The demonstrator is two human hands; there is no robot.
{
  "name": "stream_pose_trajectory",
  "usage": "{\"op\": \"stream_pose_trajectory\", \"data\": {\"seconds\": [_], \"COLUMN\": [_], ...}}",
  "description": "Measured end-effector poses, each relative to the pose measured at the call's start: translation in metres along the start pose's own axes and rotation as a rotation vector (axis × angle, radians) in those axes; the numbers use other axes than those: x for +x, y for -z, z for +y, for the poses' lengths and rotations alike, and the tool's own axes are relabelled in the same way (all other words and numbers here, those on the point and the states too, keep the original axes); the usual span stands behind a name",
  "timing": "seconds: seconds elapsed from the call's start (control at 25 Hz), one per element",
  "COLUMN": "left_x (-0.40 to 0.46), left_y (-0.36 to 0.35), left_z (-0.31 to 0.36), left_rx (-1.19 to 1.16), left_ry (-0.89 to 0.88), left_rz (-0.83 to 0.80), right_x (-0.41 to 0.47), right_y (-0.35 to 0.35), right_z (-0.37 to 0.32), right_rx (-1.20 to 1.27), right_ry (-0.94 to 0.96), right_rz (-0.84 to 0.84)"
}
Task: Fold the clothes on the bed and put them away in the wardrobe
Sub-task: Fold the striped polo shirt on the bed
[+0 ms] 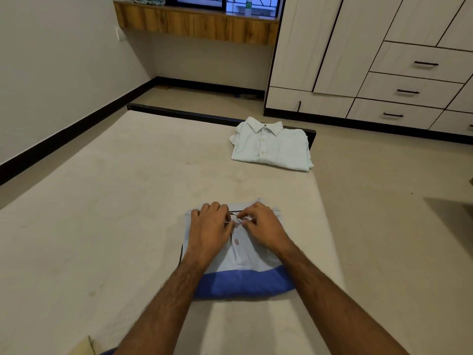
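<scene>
Both hands, left hand (pixel 208 233) and right hand (pixel 263 230), pinch the folded pale-blue polo shirt (pixel 238 262) collar between fingertips, probably tidying it flat before stacking.

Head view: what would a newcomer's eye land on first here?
First, the two hands at bottom centre: the left hand and right hand pinch the collar area of a folded polo shirt, pale blue with a darker blue band, lying on the bed. Next, a folded pale button-up shirt at the bed's far right corner, near the closed white wardrobe.
</scene>
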State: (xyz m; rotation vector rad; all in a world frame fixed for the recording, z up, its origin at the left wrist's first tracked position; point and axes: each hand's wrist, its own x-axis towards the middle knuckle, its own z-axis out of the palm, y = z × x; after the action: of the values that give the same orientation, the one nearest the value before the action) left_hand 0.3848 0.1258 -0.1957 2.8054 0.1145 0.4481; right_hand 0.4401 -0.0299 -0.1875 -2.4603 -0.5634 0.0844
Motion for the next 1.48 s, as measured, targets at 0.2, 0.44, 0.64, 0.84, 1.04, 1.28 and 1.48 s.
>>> {"op": "stream_pose_trajectory", "data": {"seconds": [0.2,0.44,0.64,0.84,1.04,1.28,1.48], "left_x": [0.005,-0.010,-0.022,-0.030,0.029,0.222,0.329], "left_y": [0.017,0.033,0.041,0.048,0.066,0.092,0.039], "left_z": [-0.011,-0.065,-0.069,-0.051,-0.052,-0.118,-0.196], "left_rx": [-0.268,-0.050,-0.534,-0.884,-1.071,-0.941,-0.760], "left_ry": [0.016,0.600,0.678,0.719,0.654,0.519,0.656], "left_rz": [-0.076,-0.196,-0.559,-0.388,-0.238,-0.069,-0.101], "right_x": [-0.010,-0.036,-0.053,-0.061,-0.008,0.212,0.360], "right_y": [0.009,0.040,0.030,0.029,0.048,0.067,0.028], "right_z": [0.001,0.046,0.040,0.021,-0.003,-0.024,-0.007], "right_rx": [0.239,0.088,0.455,0.649,0.736,0.724,0.559], "right_ry": [-0.125,-0.690,-0.635,-0.477,-0.354,-0.295,-0.423], "right_rz": [0.192,0.015,-0.144,-0.054,0.033,0.081,0.154]}}
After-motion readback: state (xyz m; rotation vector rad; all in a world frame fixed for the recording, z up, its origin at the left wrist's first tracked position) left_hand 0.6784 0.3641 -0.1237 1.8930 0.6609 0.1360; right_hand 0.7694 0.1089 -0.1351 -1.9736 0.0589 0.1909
